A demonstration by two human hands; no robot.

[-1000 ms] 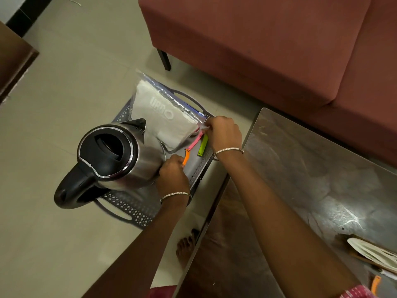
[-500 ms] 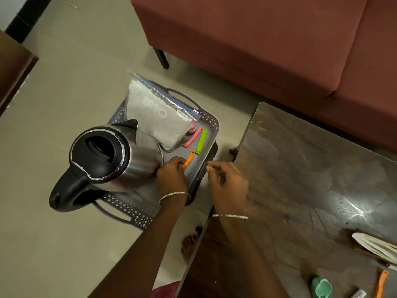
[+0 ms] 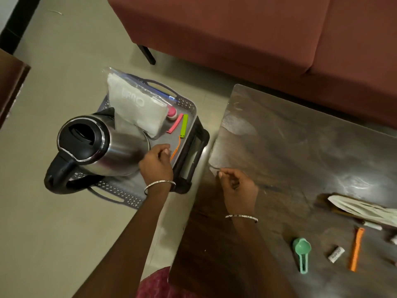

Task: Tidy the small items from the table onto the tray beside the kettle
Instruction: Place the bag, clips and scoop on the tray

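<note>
Head view. The right hand (image 3: 238,188) is coming back from the grey perforated plastic tray (image 3: 191,108) to the near corner of the dark wooden table (image 3: 290,136). Its fingers are hanging loosely curled, holding nothing I can see. That leaves the lime-green plastic clip (image 3: 184,125) lying free on the tray beside the pink plastic clip (image 3: 175,123).

The left hand (image 3: 156,166) is staying by the steel kettle with the black lid (image 3: 101,147), fingers curled at the lower end of the thin orange clip (image 3: 175,150); I cannot tell pinching from touching.

I am judging the job part done: the mint-green measuring scoop (image 3: 301,252), long orange strip (image 3: 356,248) and small white block (image 3: 335,254) are waiting on the table.
</note>
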